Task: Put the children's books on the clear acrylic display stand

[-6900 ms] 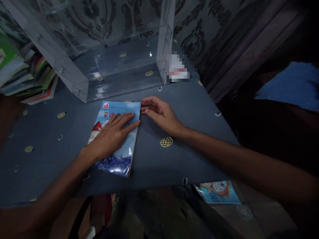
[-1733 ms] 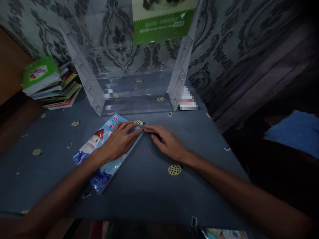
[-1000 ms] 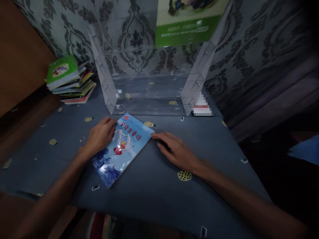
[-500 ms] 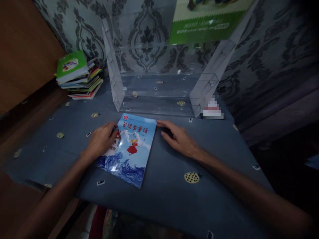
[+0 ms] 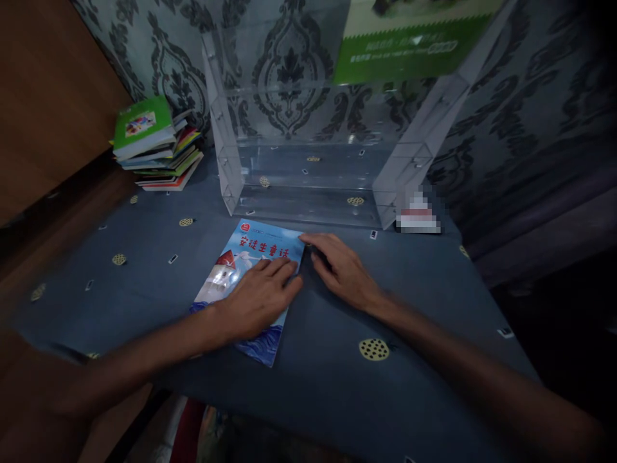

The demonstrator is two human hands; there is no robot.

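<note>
A blue paperback book [image 5: 222, 270] with red title characters and painted waves lies flat on the dark cloth-covered table [image 5: 318, 386]. My left hand [image 5: 260, 292] is spread over the middle of its cover, palm down, hiding the figure printed there. Its fingertips are near the book's right edge. At the upper right corner of the book, my right hand [image 5: 340, 267] rests with curved fingers apart, the index fingertip touching the corner. Neither hand grips anything.
Behind the book stands a clear acrylic rack [image 5: 308, 173] with a green-and-cream book [image 5: 400, 54] high on it. To the left is a stack of books [image 5: 154, 145] by a brown wooden panel [image 5: 53, 96]. A blurred-out white and red object [image 5: 418, 215] sits right of the rack.
My left hand has moved right, from the book's left edge onto the middle of its cover. My right hand stays at the upper right corner. The view has shifted slightly.
</note>
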